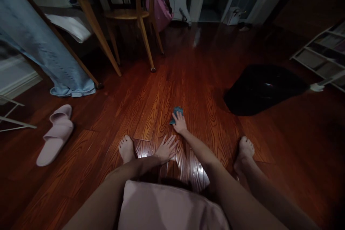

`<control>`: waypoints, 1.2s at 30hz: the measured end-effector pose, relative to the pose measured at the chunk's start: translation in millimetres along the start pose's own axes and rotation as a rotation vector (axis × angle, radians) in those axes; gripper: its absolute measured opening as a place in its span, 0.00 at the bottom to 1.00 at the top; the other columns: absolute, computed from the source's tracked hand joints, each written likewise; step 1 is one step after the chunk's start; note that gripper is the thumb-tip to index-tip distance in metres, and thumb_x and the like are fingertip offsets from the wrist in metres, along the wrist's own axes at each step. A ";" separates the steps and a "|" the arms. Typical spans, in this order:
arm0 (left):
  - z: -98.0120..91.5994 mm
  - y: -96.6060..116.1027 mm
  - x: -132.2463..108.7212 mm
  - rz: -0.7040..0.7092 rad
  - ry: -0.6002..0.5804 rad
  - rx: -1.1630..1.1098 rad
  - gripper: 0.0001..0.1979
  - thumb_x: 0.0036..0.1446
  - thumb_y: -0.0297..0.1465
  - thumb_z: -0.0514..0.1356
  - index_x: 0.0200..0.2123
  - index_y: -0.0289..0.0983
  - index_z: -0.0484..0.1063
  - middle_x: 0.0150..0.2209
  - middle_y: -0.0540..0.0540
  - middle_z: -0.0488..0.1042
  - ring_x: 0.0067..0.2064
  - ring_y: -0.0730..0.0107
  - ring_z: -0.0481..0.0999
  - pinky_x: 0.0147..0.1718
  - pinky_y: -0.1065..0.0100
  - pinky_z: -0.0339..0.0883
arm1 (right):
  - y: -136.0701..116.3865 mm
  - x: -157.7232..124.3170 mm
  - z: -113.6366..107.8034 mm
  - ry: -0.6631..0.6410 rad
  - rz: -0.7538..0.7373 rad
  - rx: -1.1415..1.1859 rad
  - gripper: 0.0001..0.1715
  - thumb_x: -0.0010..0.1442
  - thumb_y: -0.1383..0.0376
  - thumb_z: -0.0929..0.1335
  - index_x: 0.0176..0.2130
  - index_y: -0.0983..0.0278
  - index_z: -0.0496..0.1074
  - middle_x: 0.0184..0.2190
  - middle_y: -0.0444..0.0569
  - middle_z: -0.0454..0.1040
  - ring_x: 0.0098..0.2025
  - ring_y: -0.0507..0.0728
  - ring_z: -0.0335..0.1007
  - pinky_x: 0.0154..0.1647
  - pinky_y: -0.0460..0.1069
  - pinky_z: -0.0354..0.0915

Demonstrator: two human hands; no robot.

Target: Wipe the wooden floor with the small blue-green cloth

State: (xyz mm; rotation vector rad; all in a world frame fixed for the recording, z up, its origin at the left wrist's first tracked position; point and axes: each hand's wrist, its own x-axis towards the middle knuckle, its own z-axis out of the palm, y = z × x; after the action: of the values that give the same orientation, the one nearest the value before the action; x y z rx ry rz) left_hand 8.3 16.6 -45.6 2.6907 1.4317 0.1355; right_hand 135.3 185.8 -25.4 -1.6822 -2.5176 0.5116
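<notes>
My right hand point(179, 122) lies with fingers spread over a small blue-green cloth point(178, 109) on the glossy red-brown wooden floor point(188, 79). The cloth shows beyond my fingertips and to the left of the hand; the rest is hidden under the palm. Closer to me and a little left, my left hand point(165, 150) has its fingers stretched apart over the floor. A ring point(167, 142) is on one of its fingers, and nothing is in its grasp. My bare feet stand on both sides, the left foot point(126, 148) nearer the hands than the right foot point(245, 148).
Pink slippers point(56, 134) lie at the left, below hanging jeans point(51, 39). A wooden chair point(126, 14) stands farther back, beside a pink bag point(159, 10). On the right are a black plastic-looking bag point(265, 90) and a white shelf rack point(323, 55).
</notes>
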 end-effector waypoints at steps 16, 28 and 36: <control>-6.2 4.6 0.2 -0.017 -0.002 0.021 0.32 0.72 0.44 0.45 0.73 0.38 0.46 0.74 0.36 0.44 0.75 0.55 0.39 0.69 0.44 0.34 | 78.0 -4.5 -20.1 0.053 0.069 -0.078 0.42 0.62 0.68 0.65 0.72 0.56 0.52 0.75 0.52 0.44 0.75 0.61 0.38 0.72 0.62 0.44; -4.2 4.4 -1.0 -0.015 0.010 0.031 0.32 0.72 0.44 0.46 0.73 0.37 0.46 0.74 0.36 0.44 0.75 0.56 0.39 0.70 0.46 0.32 | 111.5 -55.9 -1.5 0.304 0.452 -0.016 0.47 0.62 0.63 0.62 0.74 0.64 0.42 0.75 0.61 0.38 0.75 0.69 0.33 0.71 0.69 0.38; 3.0 0.5 -1.8 -0.006 0.004 0.024 0.31 0.71 0.45 0.46 0.72 0.39 0.52 0.71 0.39 0.57 0.73 0.55 0.46 0.70 0.46 0.31 | -5.2 -43.5 27.5 0.042 -0.267 0.124 0.47 0.55 0.66 0.71 0.70 0.65 0.56 0.73 0.61 0.48 0.76 0.63 0.35 0.73 0.62 0.42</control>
State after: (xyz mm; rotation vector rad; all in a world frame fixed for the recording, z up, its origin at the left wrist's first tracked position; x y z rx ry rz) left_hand 8.0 14.7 -48.6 2.7066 1.4526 0.1245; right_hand 141.4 138.0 -44.3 -1.2756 -2.5660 0.5860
